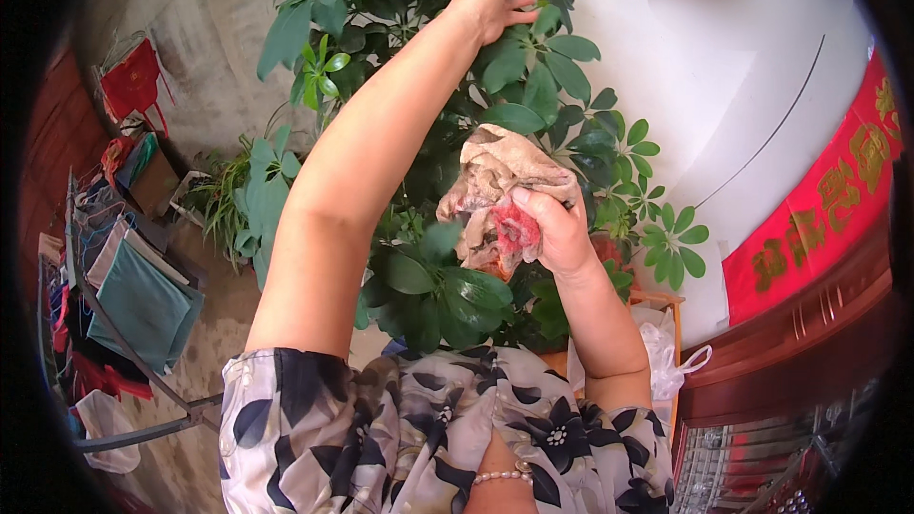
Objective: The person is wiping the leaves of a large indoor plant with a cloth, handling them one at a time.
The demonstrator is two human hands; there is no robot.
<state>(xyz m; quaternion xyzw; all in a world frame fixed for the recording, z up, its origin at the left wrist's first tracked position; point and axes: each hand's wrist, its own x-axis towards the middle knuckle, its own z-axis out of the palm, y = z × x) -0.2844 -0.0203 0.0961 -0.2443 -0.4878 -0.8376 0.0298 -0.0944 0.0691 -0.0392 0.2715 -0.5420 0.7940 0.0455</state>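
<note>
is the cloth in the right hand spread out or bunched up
Bunched up: the beige cloth is crumpled into uneven folds, gathered into a wad in the right hand.

Soft, fairly bright light fills the scene, its source out of sight. The white wall at right is palest, almost washed out, with a smeared, blurred patch at its far end. Glossy leaves carry mild sheen above deep shade within the foliage; they and the cloth look reasonably sharp. The left edge is dimmer. Fisheye distortion bows the red banner at right, and black vignetting rings everything.
</note>
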